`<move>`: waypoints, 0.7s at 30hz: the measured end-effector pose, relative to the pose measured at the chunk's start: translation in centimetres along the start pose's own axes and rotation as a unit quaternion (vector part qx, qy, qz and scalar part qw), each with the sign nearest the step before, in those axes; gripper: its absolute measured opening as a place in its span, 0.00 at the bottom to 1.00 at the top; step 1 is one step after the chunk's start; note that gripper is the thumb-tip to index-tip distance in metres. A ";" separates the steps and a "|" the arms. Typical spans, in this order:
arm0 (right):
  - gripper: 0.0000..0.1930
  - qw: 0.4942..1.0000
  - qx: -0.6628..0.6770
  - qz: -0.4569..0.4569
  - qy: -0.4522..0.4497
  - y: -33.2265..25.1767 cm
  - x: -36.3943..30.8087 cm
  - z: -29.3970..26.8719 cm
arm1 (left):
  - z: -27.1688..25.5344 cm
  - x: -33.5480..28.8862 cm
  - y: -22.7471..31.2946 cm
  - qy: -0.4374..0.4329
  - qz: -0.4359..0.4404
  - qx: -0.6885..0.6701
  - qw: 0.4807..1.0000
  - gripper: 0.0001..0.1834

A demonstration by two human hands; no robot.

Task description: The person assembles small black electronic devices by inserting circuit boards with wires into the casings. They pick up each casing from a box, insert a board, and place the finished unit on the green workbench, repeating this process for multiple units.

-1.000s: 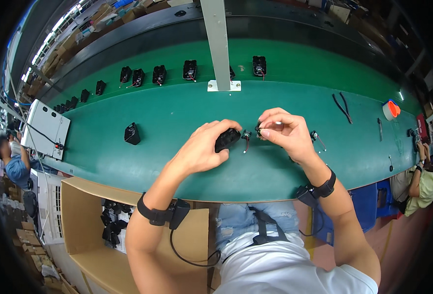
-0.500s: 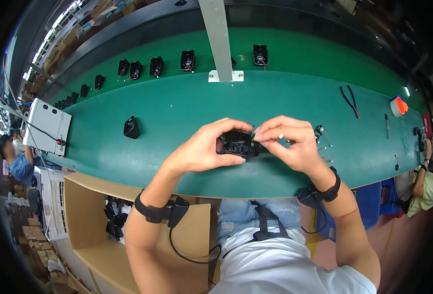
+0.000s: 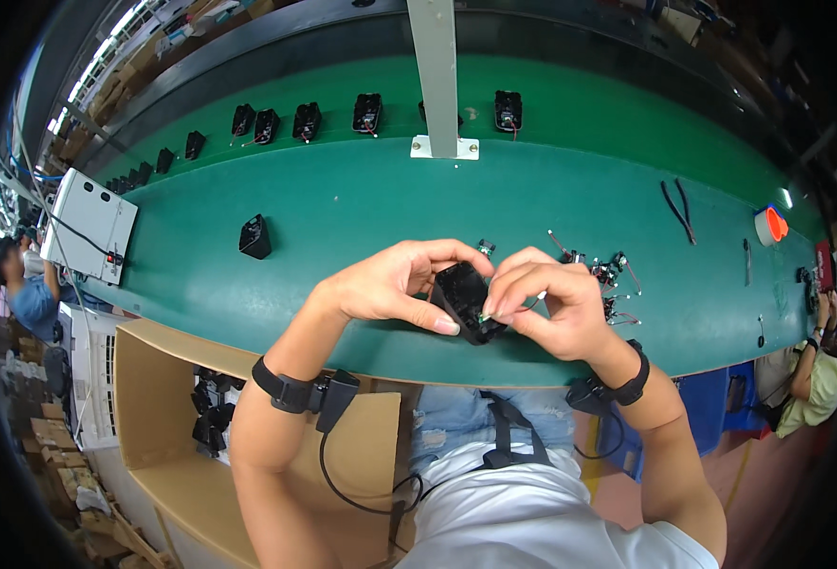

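Low over the green bench [image 3: 362, 346], my left hand [image 3: 395, 283] is closed round a black plastic housing [image 3: 458, 289], thumb on its near side. Its open hollow faces up and tilts toward me. My right hand [image 3: 549, 302] pinches a small green circuit board [image 3: 484, 317] at the housing's right edge; the fingertips hide most of it. Just right of that hand lies a cluster of small circuit boards with wires [image 3: 608, 272]. One small loose part [image 3: 486, 247] sits behind the housing. Another black housing [image 3: 255, 237] stands alone to the left.
Several black housings [image 3: 366, 113] line the far green strip behind a metal post [image 3: 435, 76]. Pliers [image 3: 677, 211] and an orange-and-white tape roll [image 3: 771, 226] lie at right. A white box [image 3: 90, 228] stands left; a carton [image 3: 167, 379] of black parts is below. People work at both sides.
The housing has turned in my left hand, its right end swinging toward me. My right hand has moved slightly nearer to me, uncovering more of the wired boards.
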State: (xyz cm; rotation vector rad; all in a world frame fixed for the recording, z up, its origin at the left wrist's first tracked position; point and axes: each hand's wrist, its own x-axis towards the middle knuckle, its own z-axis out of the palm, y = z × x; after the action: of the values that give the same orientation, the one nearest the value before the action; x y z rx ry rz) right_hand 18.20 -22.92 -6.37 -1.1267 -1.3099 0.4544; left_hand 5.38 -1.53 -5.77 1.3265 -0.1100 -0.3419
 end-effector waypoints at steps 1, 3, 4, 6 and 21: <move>0.08 1.000 -0.022 -0.017 -0.013 0.1 -0.1 0.0 | 0.0 0.0 0.1 -0.009 -0.003 -0.009 1.000 0.33; 0.08 0.997 -0.057 -0.043 -0.023 0.0 -0.1 0.1 | 0.1 0.0 0.1 -0.018 -0.018 -0.029 0.999 0.34; 0.08 0.997 -0.059 -0.043 -0.025 -0.1 -0.1 0.1 | 0.1 0.1 0.1 -0.019 -0.028 -0.040 0.999 0.35; 0.09 0.997 -0.064 -0.041 -0.026 -0.2 -0.1 0.2 | 0.2 0.2 0.0 -0.011 -0.028 -0.049 0.998 0.36; 0.18 0.965 -0.245 -0.098 -0.014 -1.9 0.0 0.4 | 0.8 0.0 0.7 0.081 0.074 -0.007 0.994 0.34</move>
State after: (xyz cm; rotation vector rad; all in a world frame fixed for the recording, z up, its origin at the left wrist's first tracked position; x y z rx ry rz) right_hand 17.26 -23.60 -4.78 -1.3784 -1.5908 -0.0065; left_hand 5.30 -2.15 -4.91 1.3182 -0.0689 -0.1096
